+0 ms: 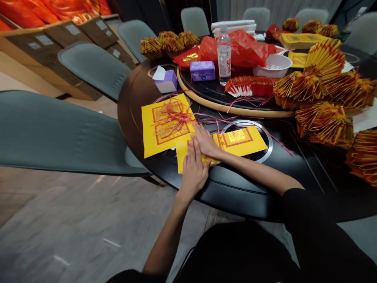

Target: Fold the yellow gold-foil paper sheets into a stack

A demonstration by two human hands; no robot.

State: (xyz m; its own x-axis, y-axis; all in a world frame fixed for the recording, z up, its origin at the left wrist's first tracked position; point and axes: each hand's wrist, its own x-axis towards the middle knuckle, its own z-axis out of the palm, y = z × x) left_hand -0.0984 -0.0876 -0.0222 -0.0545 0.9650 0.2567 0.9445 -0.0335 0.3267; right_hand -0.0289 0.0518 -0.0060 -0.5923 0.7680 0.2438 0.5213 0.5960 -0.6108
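A stack of yellow paper sheets [238,140] with red printed squares lies near the front edge of the round black table [297,181]. My left hand [193,169] lies flat on its near left end, fingers stretched out. My right hand [206,140] rests flat just beyond it on the same stack, fingers extended. To the left lies another yellow sheet [156,133] with a tangle of red strings [173,114] on top.
Folded yellow-and-red paper fans [324,122] pile up at the right. A turntable [235,107] carries a water bottle [224,53], red bags [247,49], a white bowl [275,65] and a purple tissue pack [202,70]. Grey chairs [59,133] stand to the left.
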